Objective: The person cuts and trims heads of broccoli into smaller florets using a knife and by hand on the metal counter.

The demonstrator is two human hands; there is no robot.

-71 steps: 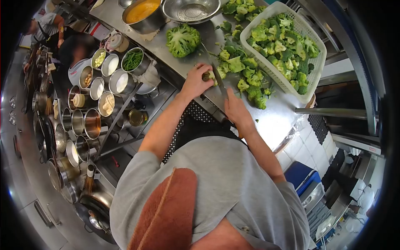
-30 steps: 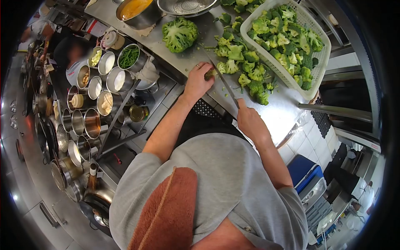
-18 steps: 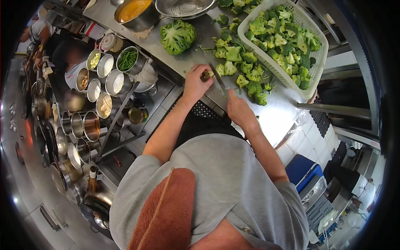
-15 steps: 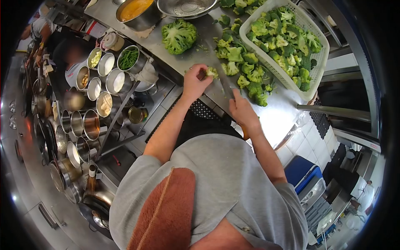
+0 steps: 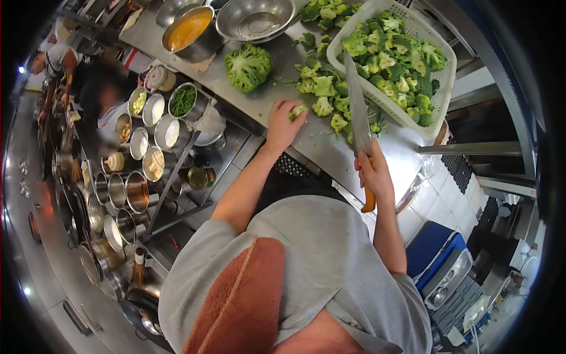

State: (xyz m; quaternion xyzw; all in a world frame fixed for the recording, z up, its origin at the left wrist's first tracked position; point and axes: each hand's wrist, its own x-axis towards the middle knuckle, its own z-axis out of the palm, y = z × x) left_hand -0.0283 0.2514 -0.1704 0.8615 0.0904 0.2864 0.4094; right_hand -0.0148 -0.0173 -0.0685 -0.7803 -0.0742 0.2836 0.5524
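Note:
My left hand [image 5: 285,124] is closed around a small broccoli piece [image 5: 298,111] near the front edge of the steel counter [image 5: 265,100]. My right hand [image 5: 375,172] grips a long knife [image 5: 358,103] by its orange handle, blade raised and pointing away over the cut florets. A large broccoli head [image 5: 248,67] rests on the counter beyond my left hand. Cut florets [image 5: 324,85] lie in a loose heap to its right. Behind them, a white perforated basket [image 5: 446,97] holds many florets.
At the back are a pot of orange liquid [image 5: 190,29] and a metal colander [image 5: 255,19]. Several metal containers [image 5: 170,133] stand on the left beside stacked pans. Co-workers [image 5: 62,56] are at the upper left. Blue bin [image 5: 433,248] is at the lower right.
The knife has swung up and right, away from my left hand, exposing its orange handle. My left hand has moved slightly right and down, still holding the broccoli piece.

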